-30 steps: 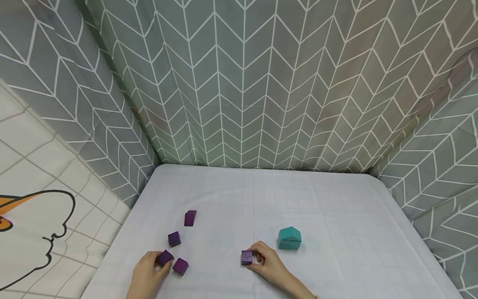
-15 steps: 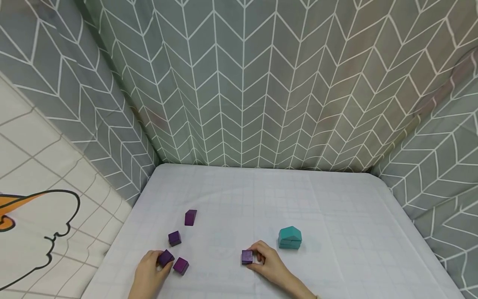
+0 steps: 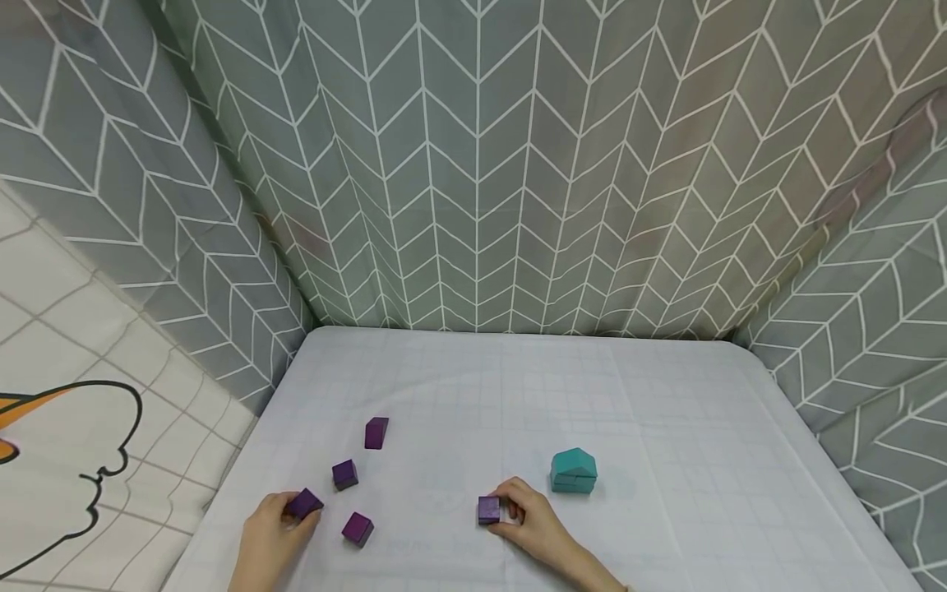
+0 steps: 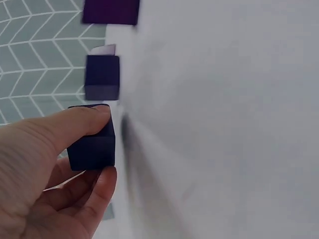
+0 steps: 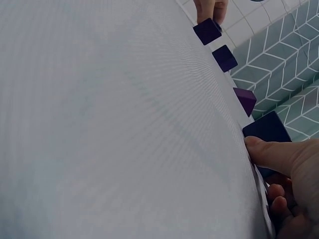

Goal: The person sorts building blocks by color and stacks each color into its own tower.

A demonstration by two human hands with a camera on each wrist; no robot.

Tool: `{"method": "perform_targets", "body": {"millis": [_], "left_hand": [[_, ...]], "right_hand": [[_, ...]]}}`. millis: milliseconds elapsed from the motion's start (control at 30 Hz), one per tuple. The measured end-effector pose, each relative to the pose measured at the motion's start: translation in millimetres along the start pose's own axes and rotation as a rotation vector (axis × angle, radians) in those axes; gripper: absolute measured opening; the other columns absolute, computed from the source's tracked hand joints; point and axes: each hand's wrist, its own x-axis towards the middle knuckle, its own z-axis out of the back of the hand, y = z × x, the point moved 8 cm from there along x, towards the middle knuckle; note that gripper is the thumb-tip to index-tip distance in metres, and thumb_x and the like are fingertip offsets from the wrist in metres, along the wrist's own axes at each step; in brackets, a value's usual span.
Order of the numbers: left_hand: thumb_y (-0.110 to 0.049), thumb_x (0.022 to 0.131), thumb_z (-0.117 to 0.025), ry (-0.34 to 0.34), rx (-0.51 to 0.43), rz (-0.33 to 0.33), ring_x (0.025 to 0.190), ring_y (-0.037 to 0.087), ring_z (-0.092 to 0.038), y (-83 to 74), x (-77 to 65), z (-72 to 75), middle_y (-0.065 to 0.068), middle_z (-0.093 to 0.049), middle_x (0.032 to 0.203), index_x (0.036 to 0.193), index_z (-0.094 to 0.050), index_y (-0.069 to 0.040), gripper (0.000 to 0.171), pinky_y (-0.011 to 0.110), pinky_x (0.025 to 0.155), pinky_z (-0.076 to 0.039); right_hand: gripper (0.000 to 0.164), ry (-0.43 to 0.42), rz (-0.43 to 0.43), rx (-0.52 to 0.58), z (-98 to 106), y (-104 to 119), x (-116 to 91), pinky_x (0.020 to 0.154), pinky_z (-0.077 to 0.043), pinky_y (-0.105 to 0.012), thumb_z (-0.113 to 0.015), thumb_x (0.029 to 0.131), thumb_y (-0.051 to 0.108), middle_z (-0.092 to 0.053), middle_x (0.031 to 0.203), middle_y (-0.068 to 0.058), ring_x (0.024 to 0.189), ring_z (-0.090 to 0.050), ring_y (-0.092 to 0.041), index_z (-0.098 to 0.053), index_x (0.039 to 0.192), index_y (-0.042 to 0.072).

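Note:
My left hand pinches a dark purple block between thumb and fingers at the table's left side. In the left wrist view the thumb lies across the top of this block, with fingertips at its lower edge. Near the middle front, my right hand holds a lighter purple cube by its sides. Close to the left hand lie a magenta-purple block and a dark purple block. Farther back is a purple block with a slanted side.
A teal block shape with a peaked top stands right of and behind the right hand. All this is on a white-covered table. Grey chevron curtains close off the back and sides, with a tiled cloth at the left.
My left hand has moved left with its purple block, away from the magenta-purple block beside it. The right hand and its cube have stayed in place.

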Motion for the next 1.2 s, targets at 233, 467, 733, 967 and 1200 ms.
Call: {"method": "perform_targets", "body": {"millis": [233, 467, 733, 967, 1200], "left_hand": [[-0.010, 0.063, -0.079, -0.114, -0.003, -0.114, 0.065, 0.020, -0.058, -28.9, 17.3, 21.2, 0.011, -0.058, 0.081, 0.087, -0.062, 0.004, 0.033, 0.034, 0.056, -0.049], [-0.009, 0.063, -0.079, -0.087, -0.115, -0.229, 0.071, 0.017, -0.058, -75.1, 32.4, 12.8, 0.008, -0.058, 0.085, 0.090, -0.062, 0.001, 0.034, 0.035, 0.060, -0.051], [-0.012, 0.063, -0.079, 0.081, -0.192, -0.288, 0.076, 0.009, -0.055, -116.2, 28.0, -28.0, -0.001, -0.057, 0.087, 0.092, -0.062, -0.005, 0.034, 0.025, 0.064, -0.050], [-0.014, 0.065, -0.078, 0.270, -0.232, -0.414, 0.078, 0.008, -0.054, -147.0, 7.5, -69.8, -0.005, -0.055, 0.089, 0.093, -0.061, -0.008, 0.033, 0.022, 0.070, -0.048], [-0.014, 0.066, -0.077, 0.306, -0.264, -0.503, 0.076, 0.005, -0.049, -165.0, -0.1, -92.2, -0.006, -0.054, 0.085, 0.090, -0.061, -0.009, 0.029, 0.021, 0.067, -0.046]], "right_hand": [[0.035, -0.003, 0.002, -0.003, 0, 1, 0, 0.046, -0.038, -0.021, -0.075, 0.061, -0.005, -0.056, 0.082, -0.010, 0.058, -0.045, -0.025, -0.060, 0.093, 0.001], [0.034, 0.019, -0.031, -0.005, 0, 1, 1, 0.048, -0.039, -0.023, -0.075, 0.063, -0.004, -0.056, 0.084, -0.010, 0.059, -0.046, -0.025, -0.060, 0.094, 0.002], [0.036, -0.004, -0.013, -0.035, -7, -24, -7, 0.048, -0.037, -0.016, -0.077, 0.063, 0.003, -0.056, 0.088, -0.004, 0.059, -0.046, -0.017, -0.061, 0.095, 0.007], [0.035, -0.004, -0.033, -0.051, -7, -29, -7, 0.049, -0.036, -0.013, -0.077, 0.063, 0.006, -0.057, 0.091, -0.003, 0.060, -0.046, -0.015, -0.062, 0.095, 0.008], [0.034, -0.001, -0.006, -0.019, 0, 1, 1, 0.045, -0.039, -0.024, -0.075, 0.061, -0.005, -0.056, 0.084, -0.013, 0.057, -0.045, -0.025, -0.061, 0.091, -0.001]]}}
